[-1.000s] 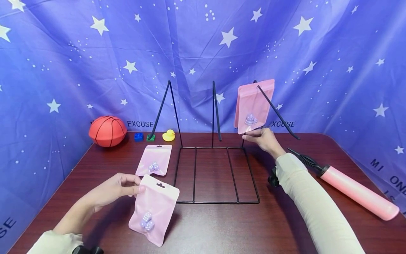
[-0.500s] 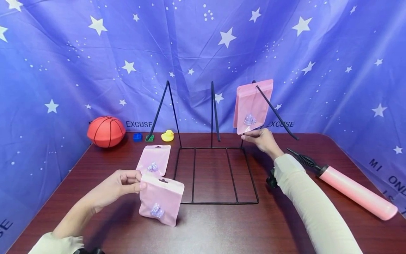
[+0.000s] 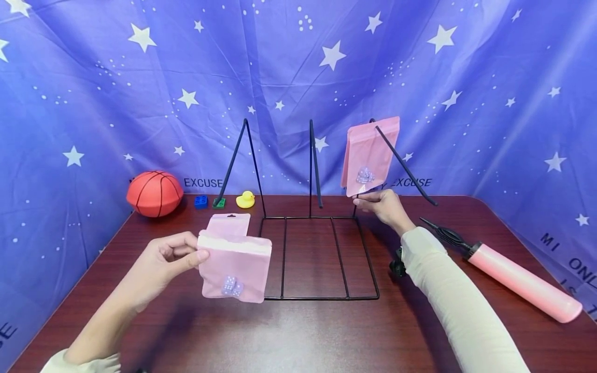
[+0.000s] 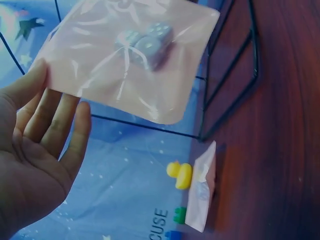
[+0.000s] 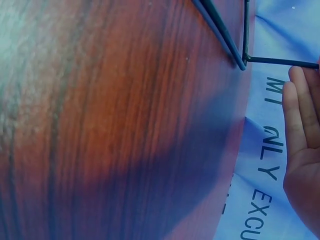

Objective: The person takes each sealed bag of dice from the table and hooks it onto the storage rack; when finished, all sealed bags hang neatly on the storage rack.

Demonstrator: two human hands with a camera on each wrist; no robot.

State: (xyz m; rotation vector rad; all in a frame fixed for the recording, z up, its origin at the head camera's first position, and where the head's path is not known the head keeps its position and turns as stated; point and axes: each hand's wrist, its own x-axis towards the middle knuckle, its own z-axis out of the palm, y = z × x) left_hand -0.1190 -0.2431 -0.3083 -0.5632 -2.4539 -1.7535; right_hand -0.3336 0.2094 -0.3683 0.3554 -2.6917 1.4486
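One raised pouch (image 3: 235,267), left hand (image 3: 160,264) pinching it, flat pouch (image 3: 228,225) partly hidden

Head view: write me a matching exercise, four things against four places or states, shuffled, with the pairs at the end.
1. Left hand
2. Pouch nearest the right hand
3. Rubber duck
4. Pump

A. Pink and black, lying on the right of the table
B. Hung on the right hook of the rack
C. Pinching a raised pouch
D. Yellow, near the table's back edge

Pairs: 1-C, 2-B, 3-D, 4-A
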